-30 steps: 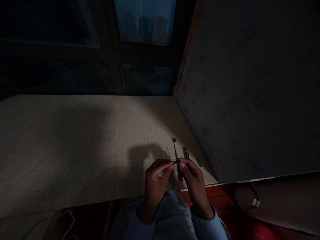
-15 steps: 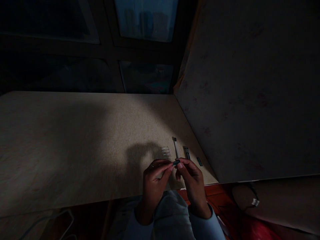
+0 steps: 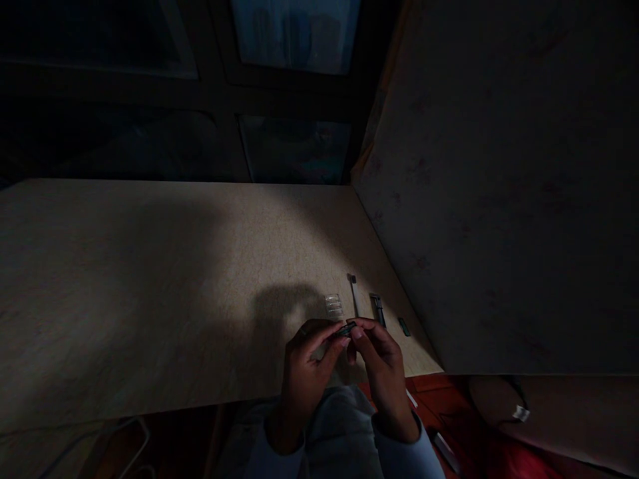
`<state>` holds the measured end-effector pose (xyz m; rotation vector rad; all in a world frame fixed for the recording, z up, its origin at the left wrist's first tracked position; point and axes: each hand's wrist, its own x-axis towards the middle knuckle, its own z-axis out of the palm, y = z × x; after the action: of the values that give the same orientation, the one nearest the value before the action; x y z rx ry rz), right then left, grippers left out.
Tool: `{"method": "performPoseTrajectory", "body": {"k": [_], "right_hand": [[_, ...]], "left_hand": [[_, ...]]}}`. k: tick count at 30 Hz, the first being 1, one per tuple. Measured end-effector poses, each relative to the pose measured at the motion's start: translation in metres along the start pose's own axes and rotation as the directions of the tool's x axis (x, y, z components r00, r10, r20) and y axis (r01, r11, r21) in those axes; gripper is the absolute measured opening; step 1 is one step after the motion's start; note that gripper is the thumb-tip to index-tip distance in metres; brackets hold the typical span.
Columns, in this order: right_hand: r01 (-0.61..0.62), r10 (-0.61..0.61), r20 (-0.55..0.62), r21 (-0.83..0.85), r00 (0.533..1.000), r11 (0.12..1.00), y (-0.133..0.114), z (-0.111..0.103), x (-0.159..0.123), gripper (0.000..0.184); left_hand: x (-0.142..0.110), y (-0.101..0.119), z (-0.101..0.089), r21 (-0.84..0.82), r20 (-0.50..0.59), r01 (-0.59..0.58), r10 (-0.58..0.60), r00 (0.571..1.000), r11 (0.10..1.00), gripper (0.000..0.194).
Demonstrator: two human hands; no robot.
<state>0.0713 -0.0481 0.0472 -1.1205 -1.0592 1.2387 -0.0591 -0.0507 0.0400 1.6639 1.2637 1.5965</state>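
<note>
My left hand (image 3: 305, 367) and my right hand (image 3: 380, 367) meet over the near right edge of a beige table (image 3: 150, 293). Both pinch one small dark part (image 3: 346, 328) between thumbs and fingertips; its shape is too dim to tell. Just beyond the hands on the table lie a small clear plastic piece (image 3: 333, 305), a thin white stick with a dark tip (image 3: 354, 296), a small dark metal piece (image 3: 378, 308) and a tiny dark green piece (image 3: 404, 326).
A large dark board (image 3: 499, 199) leans up along the table's right side. Dark window panes (image 3: 294, 40) stand behind the table. A red surface (image 3: 449, 412) lies below the table's right corner. A white wire frame (image 3: 124, 439) shows at the lower left.
My hands keep the same pinch on the small part and have shifted only slightly. The view has drifted a little, so the pieces on the table appear further right.
</note>
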Motion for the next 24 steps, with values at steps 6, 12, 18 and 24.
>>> {"method": "performPoseTrajectory", "body": {"k": [6, 12, 18, 24], "right_hand": [[-0.051, 0.051, 0.007, 0.014, 0.999, 0.999, 0.007, 0.003, 0.002, 0.026], [-0.104, 0.103, 0.017, 0.021, 0.994, 0.994, 0.009, 0.007, 0.005, 0.032], [-0.121, 0.12, 0.042, 0.026, 0.992, 0.992, 0.011, 0.006, 0.01, 0.03], [-0.119, 0.118, -0.012, -0.058, 0.993, 0.991, 0.002, -0.003, 0.017, 0.027]], "left_hand": [[0.004, -0.007, -0.003, 0.068, 0.008, -0.027, 0.026, 1.0, 0.997, 0.021], [0.008, -0.011, -0.005, 0.078, -0.034, -0.062, 0.065, 0.997, 0.995, 0.019], [0.012, -0.018, -0.008, 0.073, -0.043, -0.037, 0.041, 0.998, 0.997, 0.017], [0.018, -0.037, -0.008, 0.06, -0.093, 0.124, -0.119, 0.989, 0.99, 0.013]]}}
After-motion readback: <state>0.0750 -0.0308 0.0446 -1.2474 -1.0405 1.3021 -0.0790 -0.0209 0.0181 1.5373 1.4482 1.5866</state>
